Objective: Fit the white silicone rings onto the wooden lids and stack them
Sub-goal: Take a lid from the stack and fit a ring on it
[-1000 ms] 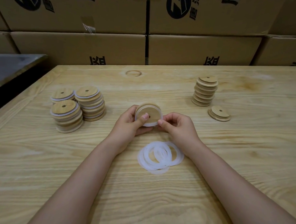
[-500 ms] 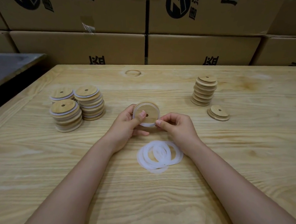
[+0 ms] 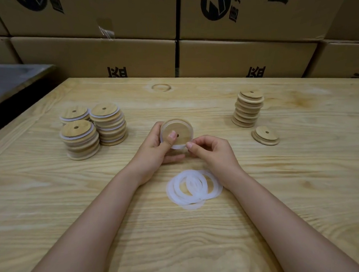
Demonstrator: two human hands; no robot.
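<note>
My left hand (image 3: 156,147) grips a round wooden lid (image 3: 179,132) with a white silicone ring around its edge, thumb pressed on the lid's face beside the centre hole. My right hand (image 3: 212,156) pinches the ring at the lid's lower right rim. Several loose white rings (image 3: 193,188) lie in a pile on the table just below my hands. Three stacks of ringed lids (image 3: 91,129) stand at the left. A tall stack of bare lids (image 3: 248,108) and a short one (image 3: 266,135) stand at the right.
The wooden table (image 3: 296,183) spreads wide around my hands. Cardboard boxes (image 3: 178,52) form a wall along its far edge. A dark grey surface (image 3: 13,81) sits beyond the table's left edge.
The lid has tilted a little more towards me and shifted slightly left in my hands. My right fingertips have slid along the ring to the lower right rim.
</note>
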